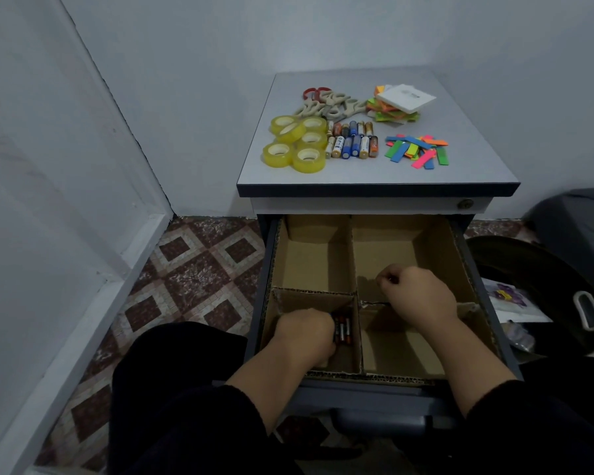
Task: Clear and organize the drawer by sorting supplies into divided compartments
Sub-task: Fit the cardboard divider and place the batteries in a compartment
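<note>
The open drawer (474, 269) holds cardboard dividers (355, 269) that make four compartments. My left hand (306, 332) is down in the near left compartment, closed around a few batteries (343, 330) that lie there. My right hand (415, 291) hovers over the middle divider on the right side, fingers pinched on something small and dark that I cannot make out. On the cabinet top (477, 156) lie yellow tape rolls (297, 144), more batteries (354, 140), scissors (323, 104), coloured sticky flags (417, 150) and a sticky note stack (400, 102).
A wall corner and white baseboard stand to the left over a patterned tile floor (192, 269). A dark bin with a white handle (587, 310) and some bags sit to the right of the drawer. My dark-clothed knees fill the bottom of the view.
</note>
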`<state>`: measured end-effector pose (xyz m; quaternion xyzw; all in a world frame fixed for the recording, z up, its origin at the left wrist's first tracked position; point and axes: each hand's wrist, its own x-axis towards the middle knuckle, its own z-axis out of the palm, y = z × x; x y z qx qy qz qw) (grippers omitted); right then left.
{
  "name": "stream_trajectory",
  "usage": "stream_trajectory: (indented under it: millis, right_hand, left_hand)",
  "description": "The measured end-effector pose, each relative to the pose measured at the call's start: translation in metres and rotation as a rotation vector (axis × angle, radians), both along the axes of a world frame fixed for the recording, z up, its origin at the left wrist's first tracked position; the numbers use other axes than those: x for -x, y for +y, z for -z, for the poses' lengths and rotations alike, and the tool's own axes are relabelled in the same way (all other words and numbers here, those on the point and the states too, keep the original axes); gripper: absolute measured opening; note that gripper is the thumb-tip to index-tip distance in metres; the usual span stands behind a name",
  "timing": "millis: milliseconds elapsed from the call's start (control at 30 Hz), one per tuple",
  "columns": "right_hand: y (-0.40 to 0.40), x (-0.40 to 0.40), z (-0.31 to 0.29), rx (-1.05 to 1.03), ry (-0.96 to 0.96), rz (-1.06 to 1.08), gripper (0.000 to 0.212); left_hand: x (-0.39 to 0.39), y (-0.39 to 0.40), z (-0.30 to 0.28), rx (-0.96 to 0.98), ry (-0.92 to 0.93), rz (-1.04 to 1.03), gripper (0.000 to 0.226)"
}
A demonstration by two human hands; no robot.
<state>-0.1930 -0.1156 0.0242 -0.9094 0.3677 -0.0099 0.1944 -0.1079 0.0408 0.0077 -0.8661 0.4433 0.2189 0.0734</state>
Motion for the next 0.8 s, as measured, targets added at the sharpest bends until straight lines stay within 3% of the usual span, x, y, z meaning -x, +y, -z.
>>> stream_trajectory:
  millis: [267, 567, 800]
  right_hand:
    - [0.000, -0.001, 0.001, -0.005, -0.010, 0.001, 0.023]
    - [0.000, 0.000, 0.001, -0.006, -0.008, -0.003, 0.024]
    - [0.000, 0.001, 0.001, -0.008, -0.011, -0.008, 0.023]
  left_hand:
    - [-0.001, -0.002, 0.007, -0.024, 0.016, -0.043, 0.031]
    - [-0.003, -0.007, 0.012, -0.128, 0.056, -0.104, 0.049]
    - [-0.003, -0.008, 0.013, -0.216, 0.161, -0.133, 0.048]
